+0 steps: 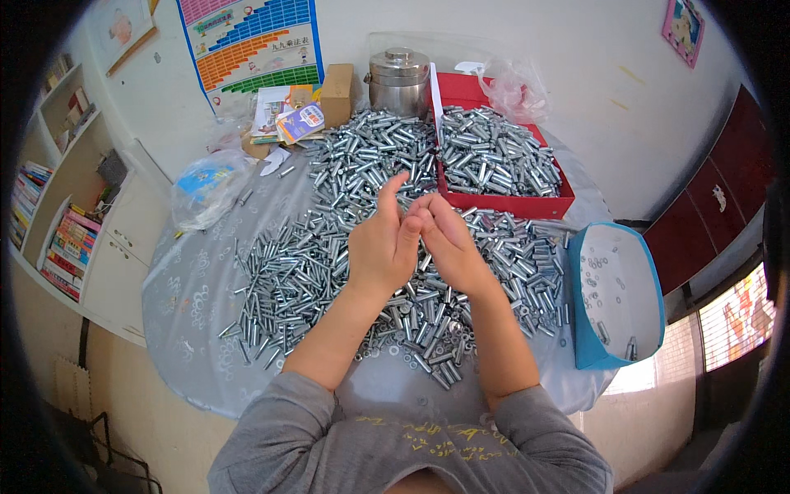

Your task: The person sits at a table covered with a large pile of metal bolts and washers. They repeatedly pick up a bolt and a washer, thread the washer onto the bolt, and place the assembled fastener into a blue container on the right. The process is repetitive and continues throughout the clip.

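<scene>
Before you stands a round table (193, 300) under a pale grey patterned cloth; its curved edge sweeps from your left round to the front. Across its middle spreads the pile of metal cylinders (296, 255), reaching back to a lidded steel pot (399, 89). Their long axes lie mostly flat and cross in many directions; the few nearest your shirt slant from upper left to lower right. Behind the pile at right, a red box (510, 206) holds more cylinders, similarly jumbled. A blue bin (586, 329) with a pale interior borders the pile at the table's right edge, leaving little room there; the widest margin of cloth lies left of the pile, with a narrower strip in front. Your left hand (380, 251) and right hand (453, 247) meet above the pile's centre, the left with its index finger raised, the right with its fingers partly curled toward it; whether either grips anything between them, you cannot tell. Small washers (395, 350) lie scattered along the pile's front edge.
</scene>
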The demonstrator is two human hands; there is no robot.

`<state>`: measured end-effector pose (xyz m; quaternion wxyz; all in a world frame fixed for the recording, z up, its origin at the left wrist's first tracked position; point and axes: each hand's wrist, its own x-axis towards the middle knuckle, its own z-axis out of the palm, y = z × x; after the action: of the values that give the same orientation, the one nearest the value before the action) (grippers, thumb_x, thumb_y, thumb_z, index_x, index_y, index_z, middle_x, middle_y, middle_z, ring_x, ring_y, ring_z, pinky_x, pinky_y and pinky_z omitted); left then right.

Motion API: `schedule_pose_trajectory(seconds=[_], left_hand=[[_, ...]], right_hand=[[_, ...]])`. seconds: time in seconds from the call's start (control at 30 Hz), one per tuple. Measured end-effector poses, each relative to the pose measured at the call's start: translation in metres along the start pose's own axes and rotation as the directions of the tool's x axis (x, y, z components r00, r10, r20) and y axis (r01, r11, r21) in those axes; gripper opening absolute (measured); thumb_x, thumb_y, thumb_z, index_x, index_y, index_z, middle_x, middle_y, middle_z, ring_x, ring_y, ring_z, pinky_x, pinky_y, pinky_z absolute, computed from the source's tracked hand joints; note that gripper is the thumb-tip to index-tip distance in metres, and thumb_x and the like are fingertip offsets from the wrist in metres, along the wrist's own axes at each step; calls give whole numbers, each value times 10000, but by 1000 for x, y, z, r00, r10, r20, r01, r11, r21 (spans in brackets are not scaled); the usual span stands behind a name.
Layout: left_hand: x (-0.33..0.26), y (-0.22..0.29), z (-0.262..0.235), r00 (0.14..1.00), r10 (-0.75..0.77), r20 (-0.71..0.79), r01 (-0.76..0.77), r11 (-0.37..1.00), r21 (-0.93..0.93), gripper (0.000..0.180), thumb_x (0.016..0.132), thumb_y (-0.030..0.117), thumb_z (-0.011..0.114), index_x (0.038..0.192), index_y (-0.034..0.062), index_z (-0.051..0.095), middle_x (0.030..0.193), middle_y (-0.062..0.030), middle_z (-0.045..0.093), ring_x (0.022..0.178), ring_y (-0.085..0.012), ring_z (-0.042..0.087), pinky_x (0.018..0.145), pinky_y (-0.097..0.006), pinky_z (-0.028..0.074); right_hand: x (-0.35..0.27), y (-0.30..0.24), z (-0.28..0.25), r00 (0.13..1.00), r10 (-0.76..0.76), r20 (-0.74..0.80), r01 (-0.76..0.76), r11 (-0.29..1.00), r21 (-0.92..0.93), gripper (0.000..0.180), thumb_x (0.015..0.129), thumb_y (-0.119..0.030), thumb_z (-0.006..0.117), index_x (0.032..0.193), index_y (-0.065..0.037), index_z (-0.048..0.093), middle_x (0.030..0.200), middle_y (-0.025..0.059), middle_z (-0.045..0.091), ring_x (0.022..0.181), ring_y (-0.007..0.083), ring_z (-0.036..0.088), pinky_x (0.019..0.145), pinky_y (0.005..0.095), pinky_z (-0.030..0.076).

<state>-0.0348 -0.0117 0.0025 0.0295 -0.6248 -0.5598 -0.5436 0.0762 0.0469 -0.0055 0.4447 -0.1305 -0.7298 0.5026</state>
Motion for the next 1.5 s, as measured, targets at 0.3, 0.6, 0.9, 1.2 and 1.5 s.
schedule_pose_trajectory(seconds=[0.3,0.6,0.9,1.2,1.5], left_hand=[[-4,-7,9,998,54,39,-53,998,-13,719,868,605,284,1303,35,343,543,-49,506,462,-254,540,413,-345,372],[-3,-4,7,976,218,20,-218,959,183,801,781,680,335,1277,56,410,506,-41,472,444,-240,525,400,-333,360],[-5,-12,13,972,236,-15,-230,957,179,833,761,708,325,1256,47,434,589,-46,542,448,-228,524,408,-324,376],[-7,-12,15,992,56,-117,-79,976,-205,837,851,669,216,1240,-49,397,533,-12,497,436,-93,415,427,-238,282],[-6,-14,14,999,-2,-47,-8,980,-198,613,923,517,274,1270,27,396,506,-37,454,444,-193,483,433,-306,337]], right_hand=[[-2,-7,-9,964,264,-16,-259,953,156,221,907,-123,406,1102,-37,466,807,16,532,743,78,461,669,237,386],[-1,-5,-15,970,231,-75,-238,967,-96,223,922,-144,406,1089,-37,506,750,33,525,689,71,454,629,245,381],[-2,-10,-8,961,254,-107,-261,963,-66,198,916,-122,386,1037,-35,517,704,16,499,640,76,432,586,247,373],[0,-18,-11,1000,-7,8,4,951,308,608,855,-4,433,1402,-128,197,711,-14,429,624,56,369,605,191,339],[-2,-17,-18,977,210,22,-211,977,22,499,891,-119,425,1357,-54,259,704,-4,451,602,60,399,526,201,342]])
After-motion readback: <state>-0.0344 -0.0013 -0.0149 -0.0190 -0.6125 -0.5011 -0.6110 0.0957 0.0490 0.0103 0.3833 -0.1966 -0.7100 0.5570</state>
